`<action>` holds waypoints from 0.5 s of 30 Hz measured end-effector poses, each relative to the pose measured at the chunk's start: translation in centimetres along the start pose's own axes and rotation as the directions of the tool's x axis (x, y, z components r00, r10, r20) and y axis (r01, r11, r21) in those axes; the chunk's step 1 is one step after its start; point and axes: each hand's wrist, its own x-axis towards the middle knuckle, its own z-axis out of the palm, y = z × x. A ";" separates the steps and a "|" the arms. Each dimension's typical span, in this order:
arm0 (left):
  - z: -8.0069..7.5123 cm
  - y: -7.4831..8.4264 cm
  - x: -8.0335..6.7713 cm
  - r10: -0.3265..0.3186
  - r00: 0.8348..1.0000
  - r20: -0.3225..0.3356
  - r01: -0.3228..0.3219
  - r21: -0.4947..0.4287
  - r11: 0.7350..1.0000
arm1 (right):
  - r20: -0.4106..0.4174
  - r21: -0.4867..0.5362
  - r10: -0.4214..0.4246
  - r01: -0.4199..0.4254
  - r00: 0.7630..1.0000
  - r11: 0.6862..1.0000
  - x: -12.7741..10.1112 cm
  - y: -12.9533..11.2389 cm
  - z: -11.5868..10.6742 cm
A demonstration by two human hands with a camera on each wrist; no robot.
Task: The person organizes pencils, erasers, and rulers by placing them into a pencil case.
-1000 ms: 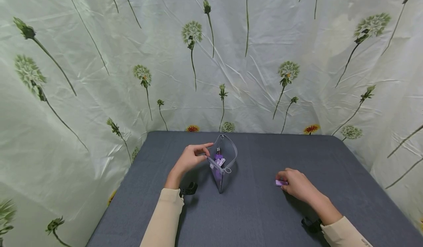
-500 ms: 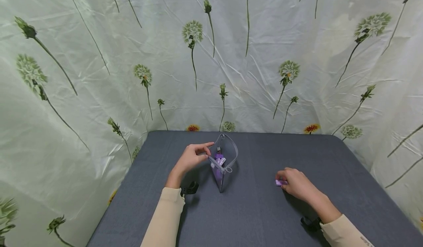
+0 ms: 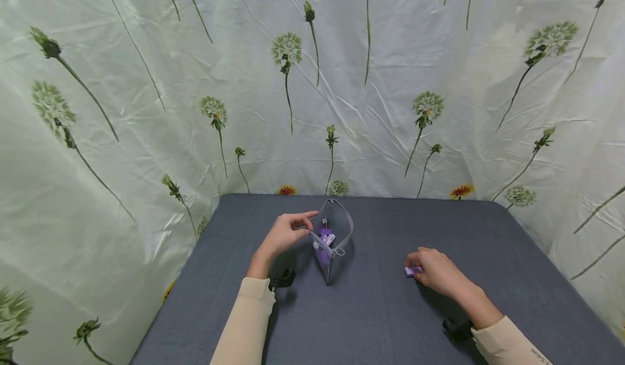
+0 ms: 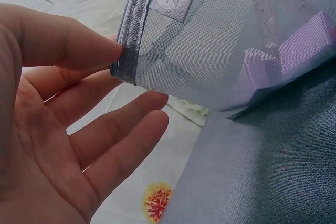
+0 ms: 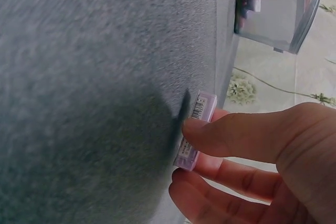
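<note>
My left hand (image 3: 285,232) pinches the zipped rim of a grey see-through mesh pouch (image 4: 205,40) between thumb and index finger; the other fingers spread loosely beneath. The pouch stands with its mouth wide apart, a ring pull (image 3: 339,251) at its near end. Through the mesh, lilac blocks (image 4: 307,38) and a clear ruler-like piece with markings show in the left wrist view. To the right, my right hand (image 3: 434,270) pinches a small lilac block with a barcode label (image 5: 195,129) between thumb and fingers, close to the tabletop. Whether the block touches the table, I cannot tell.
A dark grey cloth-covered table (image 3: 371,316) lies under both hands. Behind it and along the sides hangs a pale curtain (image 3: 342,83) printed with dandelions. Dark bands with camera mounts (image 3: 283,279) sit at both wrists.
My right hand has shifted very slightly left with the lilac block. The left hand keeps its pinch on the pouch rim. The head view has turned slightly.
</note>
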 end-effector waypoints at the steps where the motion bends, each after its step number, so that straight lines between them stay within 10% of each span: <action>1: 0.0 0.0 0.0 0.000 1.000 -0.001 0.000 0.005 1.000 | -0.004 0.001 -0.002 0.002 1.000 1.000 0.1 -0.1 0.0; 15: 0.0 -0.1 0.1 0.004 1.000 -0.002 -0.004 -0.008 1.000 | -0.047 0.035 -0.055 0.056 0.997 0.998 1.7 -1.9 -1.1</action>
